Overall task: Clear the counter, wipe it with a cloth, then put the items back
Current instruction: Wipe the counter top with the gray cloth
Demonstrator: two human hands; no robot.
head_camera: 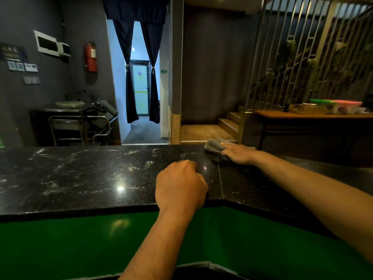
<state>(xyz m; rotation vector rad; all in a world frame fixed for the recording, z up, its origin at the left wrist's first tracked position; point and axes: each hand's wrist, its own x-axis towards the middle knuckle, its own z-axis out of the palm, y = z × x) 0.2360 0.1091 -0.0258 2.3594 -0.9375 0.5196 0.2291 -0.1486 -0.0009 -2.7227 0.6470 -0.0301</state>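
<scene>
1. The right hand (237, 155) lies flat on a crumpled grey cloth (214, 147), fingers stretched out straight and pressing it down on the glossy black speckled stone counter (90, 178).
2. The cloth sits under and just beyond those fingertips, at the counter's far edge, bunching darker beneath the palm.
3. The left hand (180, 186) rests on the counter nearer the body, fingers curled into a loose fist with nothing visible in it.
4. A seam in the stone runs between the two hands, just right of the left fist.
5. Pale streaks and a bright glint of light spread across the slab to the left of the left hand.
6. Beneath both forearms, the green front panel (60, 245) drops away from the counter's near edge.
</scene>
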